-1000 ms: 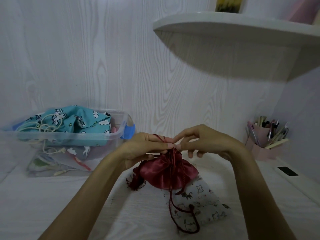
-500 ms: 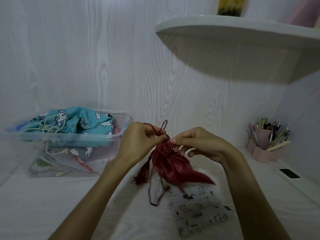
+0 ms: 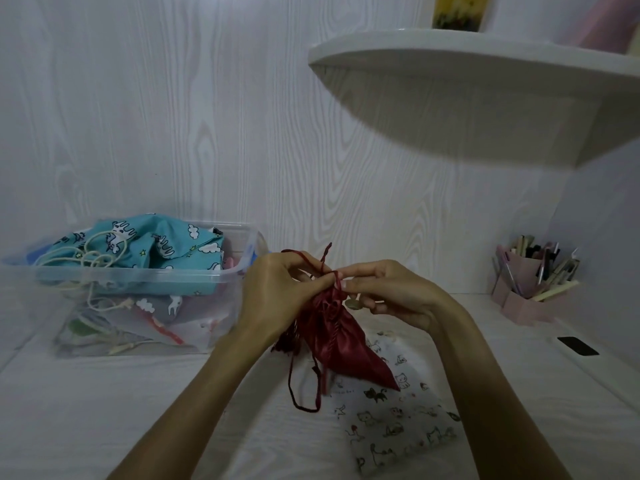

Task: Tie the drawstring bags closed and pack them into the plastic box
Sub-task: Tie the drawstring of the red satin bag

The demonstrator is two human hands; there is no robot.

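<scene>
Over the cat-print bag [image 3: 394,419] on the table, the red bag [image 3: 341,339] hangs much as half a second ago, its cord [image 3: 330,271] now pinched closer by left hand [image 3: 277,296] and right hand [image 3: 391,296], beside the plastic box [image 3: 138,282].

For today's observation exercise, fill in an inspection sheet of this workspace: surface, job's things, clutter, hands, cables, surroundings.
Surface: white wood-grain desk, with a matching wall behind.
Job's things: red satin bag held up at its neck, its cord hanging in a loop; cat-print bag flat on the desk, partly under the red one; clear plastic box at left, holding a blue unicorn-print bag and other fabric items.
Clutter: pink pen holder full of pens at right; small dark object near it.
Hands: left hand and right hand both pinch the cord at the bag's neck.
Cables: nothing seen.
Surroundings: curved white shelf above.
</scene>
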